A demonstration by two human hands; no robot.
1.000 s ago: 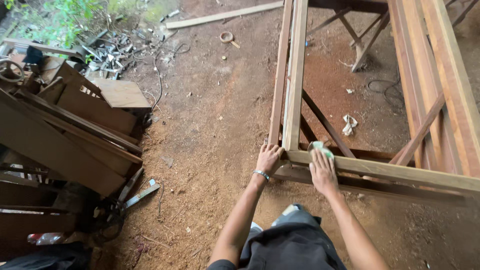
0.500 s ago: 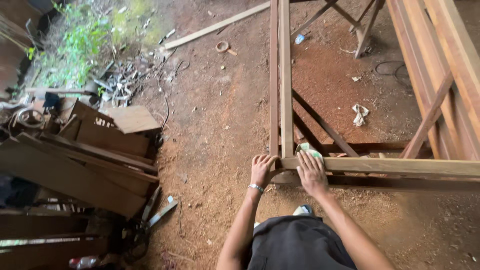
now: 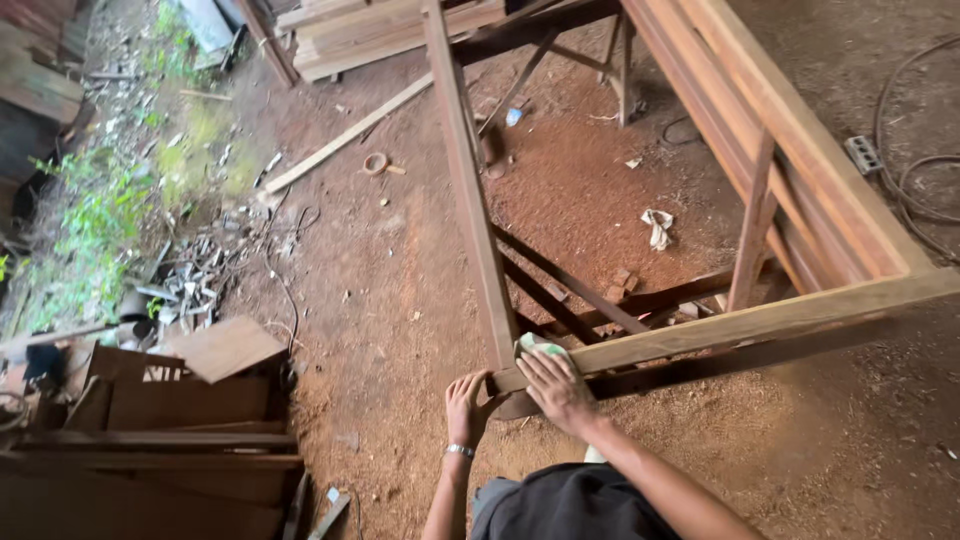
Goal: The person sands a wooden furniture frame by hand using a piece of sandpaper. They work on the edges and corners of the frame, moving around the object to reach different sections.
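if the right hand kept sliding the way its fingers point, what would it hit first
The right hand points up-left over the light green pad; first beyond it is the long upright rail at the frame corner, though depth is uncertain.

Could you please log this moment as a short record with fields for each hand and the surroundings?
Setting: dirt floor strewn with sawdust
Left hand: grips the corner of the wooden frame
Right hand: presses a pale green pad flat onto the frame's near rail
Under the frame: white rag
At left: stacked dark boards, metal scraps, green plants
At right: coiled cable
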